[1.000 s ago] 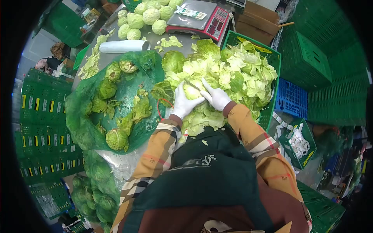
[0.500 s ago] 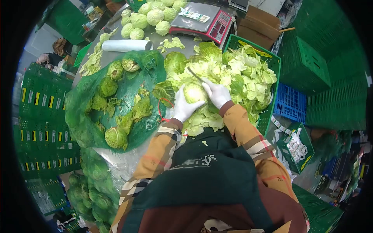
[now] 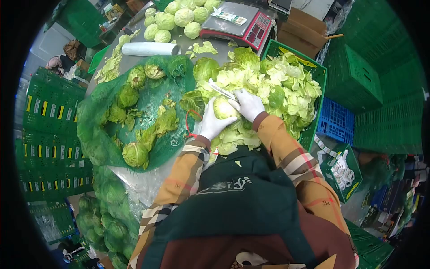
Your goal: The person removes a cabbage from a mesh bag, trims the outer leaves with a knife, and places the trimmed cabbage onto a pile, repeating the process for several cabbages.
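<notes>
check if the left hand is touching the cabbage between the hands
Touching: the head view shows the gloved left hand cupped against the cabbage, its thumb along the near edge with no visible gap.

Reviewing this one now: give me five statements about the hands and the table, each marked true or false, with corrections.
1. The left hand holds a cabbage. True.
2. The right hand is empty. False: it holds a knife.
3. Loose leaves lie in the green crate. True.
4. Nothing lies on the scale. False: a printed strip does.
5. The white roll lies to the right of the scale. False: it lies to the left.
</notes>
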{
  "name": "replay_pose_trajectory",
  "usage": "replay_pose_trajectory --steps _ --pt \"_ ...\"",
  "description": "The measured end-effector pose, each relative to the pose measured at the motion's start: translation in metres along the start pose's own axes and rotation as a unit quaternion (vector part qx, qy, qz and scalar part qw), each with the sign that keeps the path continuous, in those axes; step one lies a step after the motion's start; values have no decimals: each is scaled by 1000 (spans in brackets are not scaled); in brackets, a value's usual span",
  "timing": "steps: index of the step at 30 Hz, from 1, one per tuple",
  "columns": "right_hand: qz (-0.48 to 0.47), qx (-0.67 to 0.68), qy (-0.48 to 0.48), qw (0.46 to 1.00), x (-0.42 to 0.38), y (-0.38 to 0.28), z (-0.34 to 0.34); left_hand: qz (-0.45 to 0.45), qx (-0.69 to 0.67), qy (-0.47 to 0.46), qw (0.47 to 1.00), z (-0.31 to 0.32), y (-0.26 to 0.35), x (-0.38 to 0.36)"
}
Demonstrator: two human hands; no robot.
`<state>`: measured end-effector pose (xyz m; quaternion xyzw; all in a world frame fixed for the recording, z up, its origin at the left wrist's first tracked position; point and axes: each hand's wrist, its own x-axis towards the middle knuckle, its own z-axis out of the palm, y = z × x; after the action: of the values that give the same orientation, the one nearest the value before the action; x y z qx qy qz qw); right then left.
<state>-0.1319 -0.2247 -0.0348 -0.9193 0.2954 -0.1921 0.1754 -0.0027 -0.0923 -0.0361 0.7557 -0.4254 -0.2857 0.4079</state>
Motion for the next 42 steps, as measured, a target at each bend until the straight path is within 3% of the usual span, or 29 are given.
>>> replay_pose_trajectory --steps 2,4,5,8,9,11,13,15,17,19,24,26,29,31,33,34,35,37,38,40,42 --pt "0 2 4 1000 4 15 6 -6 6 3 1000 3 5 -1" --pt "34 23 12 999 8 33 12 74 47 40 995 11 -3 -6" --pt "34 24 12 999 10 44 13 73 48 40 995 10 -9 -7" --pt "208 16 -64 976 14 58 11 56 -48 -1 997 0 -18 -7" --pt "205 17 -64 976 14 53 10 50 -89 -12 995 -4 -16 -7" --pt "265 250 -21 931 9 40 10 41 -133 -22 990 -9 -13 -10" --pt "252 251 -27 934 3 6 -3 15 -164 -34 986 -12 -9 -9" --pt "171 174 56 968 -8 -11 8 15 -147 -34 988 -13 -10 -8" --pt "195 162 56 966 -12 -1 24 23 -186 -40 981 -11 -22 -5" --pt "226 364 90 899 -14 20 41 17 -227 -56 972 -17 -29 -3" --pt "291 204 31 934 -20 39 41 15 -280 -46 959 -23 -54 -4" --pt "241 248 23 938 -26 17 39 -189 -378 3 906 -32 -26 -16" --pt "163 310 -68 934 -40 -7 44 -251 -424 51 869 -27 -4 -6" --pt "163 264 -61 949 -43 -13 47 -266 -402 92 871 -17 1 9" --pt "282 293 -21 914 -37 -12 30 -236 -310 69 918 -13 1 20" --pt "242 224 9 944 -36 -13 13 -134 -240 71 959 -10 -6 23" --pt "196 121 46 972 -35 -12 2 -135 -240 67 959 -6 -13 23" --pt "136 127 2 983 -31 -2 -10 29 36 38 998 -4 -7 16" --pt "142 126 4 982 -30 -1 -14 22 21 39 999 -1 -4 14" --pt "84 3 -139 987 -25 -6 -22 15 29 34 999 -1 -1 13" --pt "59 2 -149 987 -20 -8 -20 4 31 29 999 -4 4 10"
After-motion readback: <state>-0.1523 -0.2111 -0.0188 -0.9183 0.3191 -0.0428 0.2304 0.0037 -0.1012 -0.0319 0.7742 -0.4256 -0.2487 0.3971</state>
